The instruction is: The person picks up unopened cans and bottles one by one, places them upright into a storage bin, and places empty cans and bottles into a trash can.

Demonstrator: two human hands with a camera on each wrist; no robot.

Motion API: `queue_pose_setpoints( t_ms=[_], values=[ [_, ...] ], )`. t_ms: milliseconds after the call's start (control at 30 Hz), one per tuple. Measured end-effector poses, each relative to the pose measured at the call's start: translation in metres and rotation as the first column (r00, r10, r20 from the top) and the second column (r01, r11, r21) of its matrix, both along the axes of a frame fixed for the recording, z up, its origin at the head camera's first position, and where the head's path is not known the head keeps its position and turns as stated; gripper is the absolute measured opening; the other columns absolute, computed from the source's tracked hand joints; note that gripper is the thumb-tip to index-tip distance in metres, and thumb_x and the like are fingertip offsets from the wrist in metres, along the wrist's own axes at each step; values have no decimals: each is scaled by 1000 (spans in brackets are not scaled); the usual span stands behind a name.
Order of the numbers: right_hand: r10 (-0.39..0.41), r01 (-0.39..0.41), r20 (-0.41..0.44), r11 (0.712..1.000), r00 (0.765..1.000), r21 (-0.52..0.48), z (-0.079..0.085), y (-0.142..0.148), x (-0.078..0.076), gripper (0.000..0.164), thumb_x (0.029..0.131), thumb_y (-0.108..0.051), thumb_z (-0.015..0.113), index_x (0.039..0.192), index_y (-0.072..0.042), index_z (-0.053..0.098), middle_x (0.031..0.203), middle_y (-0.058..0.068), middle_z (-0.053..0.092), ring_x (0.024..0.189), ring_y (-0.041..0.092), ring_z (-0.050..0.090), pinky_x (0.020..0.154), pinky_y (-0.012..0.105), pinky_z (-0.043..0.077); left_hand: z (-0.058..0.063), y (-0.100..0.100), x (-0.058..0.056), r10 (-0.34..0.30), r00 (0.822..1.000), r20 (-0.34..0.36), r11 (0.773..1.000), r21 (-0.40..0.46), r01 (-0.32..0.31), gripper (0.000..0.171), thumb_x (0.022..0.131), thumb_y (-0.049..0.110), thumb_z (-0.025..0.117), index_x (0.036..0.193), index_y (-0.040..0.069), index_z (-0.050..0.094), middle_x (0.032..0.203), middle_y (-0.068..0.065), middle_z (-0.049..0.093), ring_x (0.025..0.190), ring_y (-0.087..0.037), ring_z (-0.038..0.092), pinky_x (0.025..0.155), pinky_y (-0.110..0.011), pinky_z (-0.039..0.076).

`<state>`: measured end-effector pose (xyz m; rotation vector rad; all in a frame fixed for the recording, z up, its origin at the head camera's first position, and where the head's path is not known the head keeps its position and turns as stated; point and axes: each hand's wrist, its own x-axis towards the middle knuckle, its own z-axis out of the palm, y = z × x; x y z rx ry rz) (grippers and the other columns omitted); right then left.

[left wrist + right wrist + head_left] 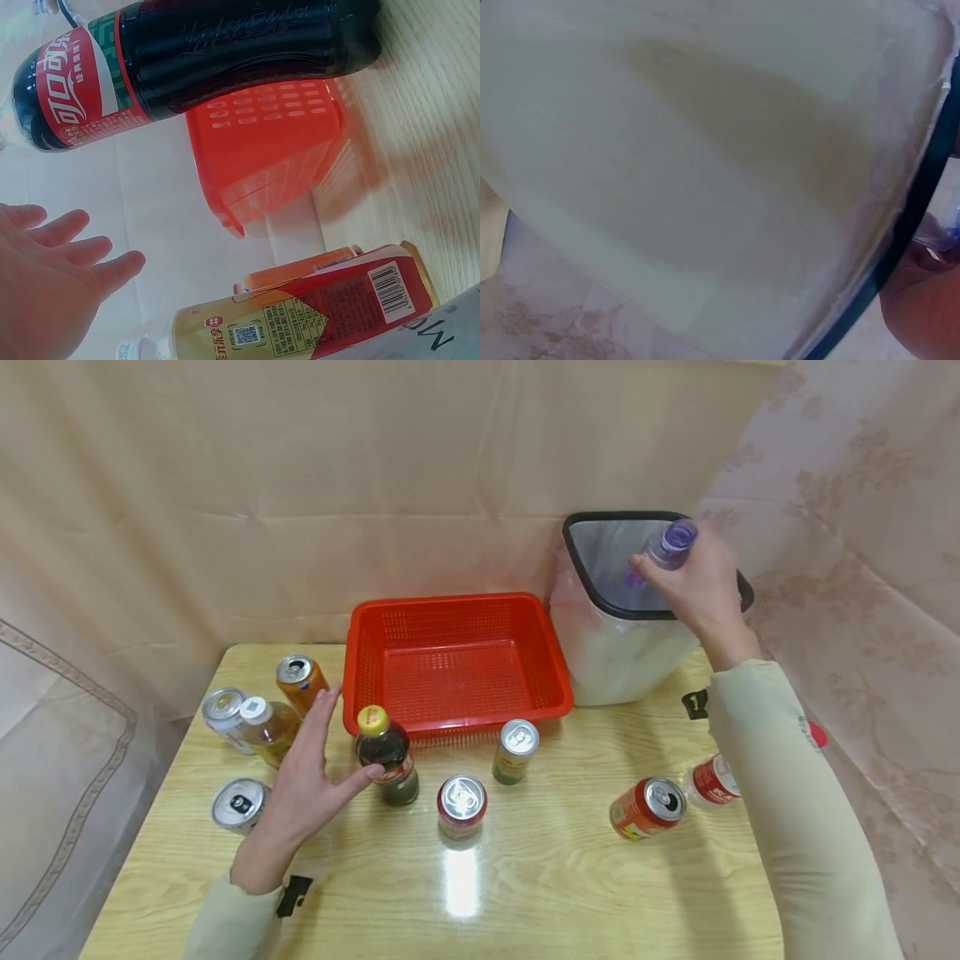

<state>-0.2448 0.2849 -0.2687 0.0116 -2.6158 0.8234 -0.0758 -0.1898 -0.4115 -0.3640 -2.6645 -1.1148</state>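
Observation:
Over the lined trash bin [630, 652] at the back right, my right hand [705, 585] grips a clear plastic bottle with purple parts [669, 545]. The right wrist view shows mostly the bin's white side [705, 187], with a bit of that hand [922, 307] past the dark rim. My left hand [307, 781] is held with fingers extended and thumb spread, beside a cola bottle [386, 756] with a yellow cap. In the left wrist view a space shows between the fingers [112, 270] and the upright cola bottle [247, 52]. Nothing is in that hand.
A red plastic basket [457, 677] stands left of the bin. Left of my left hand are an orange can [300, 681], a white-capped bottle [266, 727] and silvery cans [240, 804]. More cans [462, 810] stand mid-table; a red can [648, 807] and red-labelled bottle [712, 781] are at right.

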Motion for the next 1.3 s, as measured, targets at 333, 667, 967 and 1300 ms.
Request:
queue_pose_setpoints(
  t_ms=[333,667,967,1300],
  values=[
    [-33,30,185,999,982,15,-2,7,1,96,90,-61,72,159,-5,34,151,22,51,139,41,48,114,58,38,-4,2,-1,-23,999,-25,1000,19,23,107,84,48,83,165,11,24,170,-14,25,155,-40,22,111,-74,31],
    [-74,72,-5,982,997,-175,-4,9,33,69,98,-59,57,152,-15,51,153,4,54,141,22,49,119,34,36,-5,7,-3,-34,990,-134,993,105,49,96,84,32,83,163,11,31,165,-13,36,147,-40,36,106,-73,39],
    [-110,80,-121,971,987,-227,-4,2,98,48,105,-46,52,145,-21,60,145,2,60,132,16,57,113,27,42,9,15,-2,-46,933,-356,980,167,112,86,94,56,66,156,1,39,160,-15,43,144,-34,43,120,-28,31],
    [-18,-25,-208,979,978,-203,-25,-2,155,41,104,-31,59,142,-17,65,142,1,64,120,-4,58,106,15,42,37,29,0,-72,852,-519,980,120,156,88,97,62,60,148,-8,45,155,-20,48,145,-37,42,123,-37,30]
  ],
)
